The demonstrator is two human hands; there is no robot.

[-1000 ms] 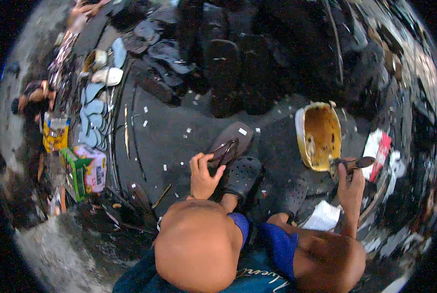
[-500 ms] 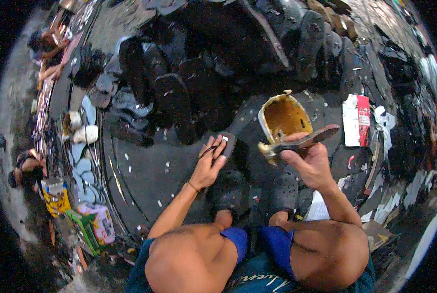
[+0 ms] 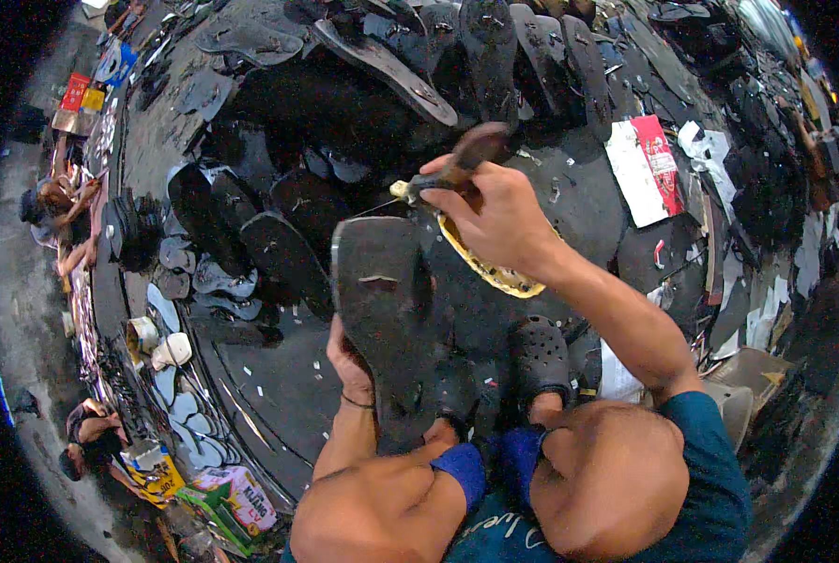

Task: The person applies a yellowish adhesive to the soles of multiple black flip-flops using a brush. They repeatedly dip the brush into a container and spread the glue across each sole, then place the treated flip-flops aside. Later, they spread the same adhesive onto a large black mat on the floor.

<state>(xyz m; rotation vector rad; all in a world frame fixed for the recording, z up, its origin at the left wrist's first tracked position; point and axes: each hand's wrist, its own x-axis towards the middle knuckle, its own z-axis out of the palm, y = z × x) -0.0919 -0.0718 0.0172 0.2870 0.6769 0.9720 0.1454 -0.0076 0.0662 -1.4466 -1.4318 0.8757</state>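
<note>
My left hand point(image 3: 352, 364) holds up a dark sandal sole point(image 3: 378, 300) from beneath, fingers mostly hidden behind it. The sole's broad end points away from me, and a short slit crosses its face. My right hand point(image 3: 506, 214) grips a glue brush point(image 3: 480, 146) with a flat dark handle and a yellowish, crusted tip, just beyond the sole's far end. A thin strand runs from the tip toward the sole's far edge. Partly behind my right hand stands a cut-open plastic container point(image 3: 495, 274), its rim caked yellow.
Dark soles and sandals point(image 3: 495, 66) lie in rows at the far side. A white-and-red piece of card point(image 3: 647, 174) lies right. Grey-blue sole pieces point(image 3: 190, 418) and a green-and-pink packet point(image 3: 234, 507) are left. Other people point(image 3: 63, 202) sit at the far left.
My left hand has turned and raised the sole, broad end away from me. My right hand has moved the brush left and away from me, off the container toward the sole.
</note>
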